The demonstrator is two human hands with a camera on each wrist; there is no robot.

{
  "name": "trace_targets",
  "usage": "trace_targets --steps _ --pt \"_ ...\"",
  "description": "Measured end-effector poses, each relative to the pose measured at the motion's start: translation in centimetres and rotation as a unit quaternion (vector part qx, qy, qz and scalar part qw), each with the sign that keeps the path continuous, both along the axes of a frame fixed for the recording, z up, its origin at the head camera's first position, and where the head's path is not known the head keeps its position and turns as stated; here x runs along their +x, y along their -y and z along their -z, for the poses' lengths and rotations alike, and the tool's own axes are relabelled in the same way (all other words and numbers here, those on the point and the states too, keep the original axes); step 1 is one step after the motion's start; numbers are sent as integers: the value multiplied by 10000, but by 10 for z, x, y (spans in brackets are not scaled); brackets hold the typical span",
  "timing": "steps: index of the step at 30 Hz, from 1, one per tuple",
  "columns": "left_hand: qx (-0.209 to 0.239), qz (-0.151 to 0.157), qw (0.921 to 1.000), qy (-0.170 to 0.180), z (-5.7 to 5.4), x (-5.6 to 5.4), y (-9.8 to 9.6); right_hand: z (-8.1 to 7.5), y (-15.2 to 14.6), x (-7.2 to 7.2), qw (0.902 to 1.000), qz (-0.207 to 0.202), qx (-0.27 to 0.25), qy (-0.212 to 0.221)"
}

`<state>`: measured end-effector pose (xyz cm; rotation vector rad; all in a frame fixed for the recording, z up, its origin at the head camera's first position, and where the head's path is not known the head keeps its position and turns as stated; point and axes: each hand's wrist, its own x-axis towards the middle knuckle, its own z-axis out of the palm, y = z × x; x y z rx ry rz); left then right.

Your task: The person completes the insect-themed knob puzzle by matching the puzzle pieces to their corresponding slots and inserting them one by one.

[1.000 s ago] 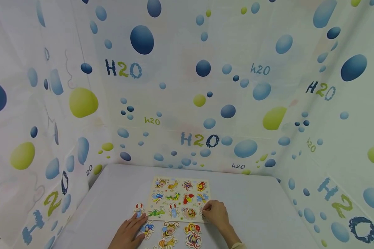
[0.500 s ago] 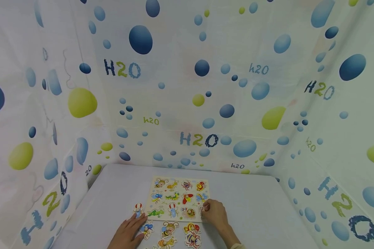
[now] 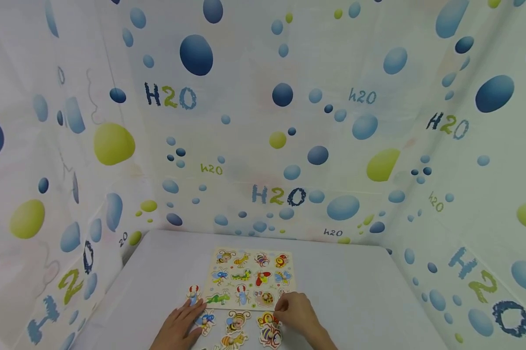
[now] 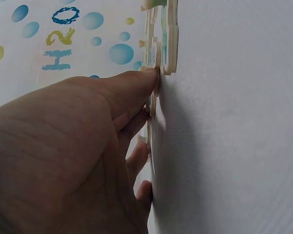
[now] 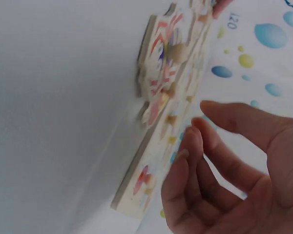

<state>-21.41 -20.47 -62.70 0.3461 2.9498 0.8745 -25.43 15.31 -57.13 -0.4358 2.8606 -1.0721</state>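
Note:
A wooden peg puzzle board (image 3: 250, 251) with bug pictures lies on the table. My right hand (image 3: 301, 315) hovers at its lower right corner, close to a butterfly piece (image 3: 266, 318) and a striped spider piece (image 3: 270, 336) that overlap below the board. In the right wrist view, its thumb and fingers stand apart with nothing between them. My left hand (image 3: 179, 324) rests at the board's lower left with fingers extended. Its fingertips are right by a blue beetle piece (image 3: 193, 293), and its thumb is near a blue mosquito piece (image 3: 205, 321).
Below the board lie a bee piece (image 3: 238, 322) and an ant piece (image 3: 233, 341). A grasshopper (image 3: 218, 297) and a snail (image 3: 264, 298) show in the board's bottom row. Bubble-printed curtains (image 3: 228, 146) enclose the white table (image 3: 341, 287) at the back and sides.
My right hand has left the board's lower right picture and moved down and slightly left toward the butterfly and spider pieces. The left hand has stayed in place.

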Motion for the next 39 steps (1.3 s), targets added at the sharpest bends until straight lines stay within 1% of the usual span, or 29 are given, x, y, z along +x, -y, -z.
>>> trace_targets --steps 3,6,8,10,14,18,24,26,29,33,39 --pt "39 39 10000 -6 -4 0 0 -3 1 6 9980 -535 -134 303" --pt "-15 27 10000 -1 -8 0 0 -4 1 9 9933 -988 -166 582" --pt "-42 9 10000 20 -10 1 -1 -5 1 12 9906 -1164 -187 693" --pt "-74 -15 10000 44 -12 1 -2 -3 0 14 9891 -1255 -215 743" --pt "-64 -64 9999 71 -14 3 -3 2 0 17 9884 -1294 -228 761" --pt "-42 -57 10000 64 -14 2 -3 8 1 18 9889 -1199 -258 843" --pt "-16 -28 10000 -44 -5 1 -2 16 2 18 9902 -1029 -242 909" --pt "20 -57 10000 -52 -2 1 -2 18 2 19 9907 -1005 -209 891" --pt "41 -73 10000 -33 -1 1 -2 21 3 19 9917 -1053 -158 719" --pt "39 -97 9999 12 -2 2 -2 22 3 19 9924 -1090 -122 559" --pt "86 -74 9999 34 -4 1 -3 20 2 19 9924 -1093 -92 555"
